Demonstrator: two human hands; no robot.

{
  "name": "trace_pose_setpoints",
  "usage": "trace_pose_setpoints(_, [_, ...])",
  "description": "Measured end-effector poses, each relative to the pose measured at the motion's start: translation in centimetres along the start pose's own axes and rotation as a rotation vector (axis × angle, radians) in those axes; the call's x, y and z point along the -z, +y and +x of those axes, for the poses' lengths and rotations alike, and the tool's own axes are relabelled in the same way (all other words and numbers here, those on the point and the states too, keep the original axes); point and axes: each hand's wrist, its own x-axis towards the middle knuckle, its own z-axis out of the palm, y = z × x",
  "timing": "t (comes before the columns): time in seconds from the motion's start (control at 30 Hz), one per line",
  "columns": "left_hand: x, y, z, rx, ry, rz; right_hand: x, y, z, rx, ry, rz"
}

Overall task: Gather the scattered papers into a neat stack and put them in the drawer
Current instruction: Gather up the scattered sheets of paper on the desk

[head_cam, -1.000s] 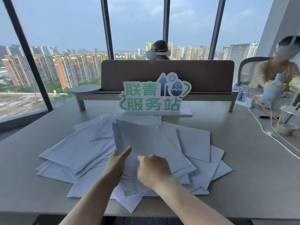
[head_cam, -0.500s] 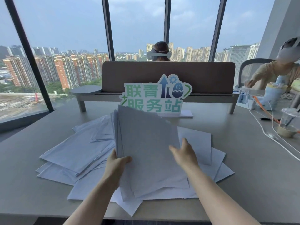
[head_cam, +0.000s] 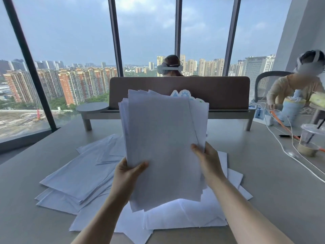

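A clear plastic cup [head_cam: 310, 140] at the table's [head_cam: 263, 191] right side holds a little brownish drink and a dark straw, with white cables [head_cam: 288, 152] trailing just beside it. The loose papers [head_cam: 79, 175] fan out before me, well short of the table's left and right edges, some reaching close to the near edge. My left hand [head_cam: 127, 175] grips the lifted sheaf of papers [head_cam: 161, 147] at its lower left, thumb over the front, while my right hand [head_cam: 206, 160] pinches its right edge, holding it upright above the loose ones.

Two bare forearms, no sleeves; left hand [head_cam: 127, 174], right hand [head_cam: 209, 162] ungloved, ringless.
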Motion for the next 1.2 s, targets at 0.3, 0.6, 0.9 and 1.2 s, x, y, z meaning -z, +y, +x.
trace_pose_setpoints(0.3, [1.3, -0.9, 0.3, 0.042, -0.045, 0.059, -1.0, -0.3, -1.8, 0.105, -0.195, 0.070])
trace_pose_setpoints(0.6, [1.6, -2.9, 0.3, 0.114, 0.086, 0.167, -1.5, 0.7, -3.0, 0.093, -0.215, -0.167])
trace_pose_setpoints(0.9, [5.3, -2.8, 0.8, 0.252, 0.204, -0.016, 1.3, 3.1, 0.0, 0.004, -0.268, -0.966])
trace_pose_setpoints(1.2, [9.3, -4.1, 0.6, 0.311, 0.288, 0.060, 1.4, 4.1, 2.3, -0.078, -0.612, -1.583])
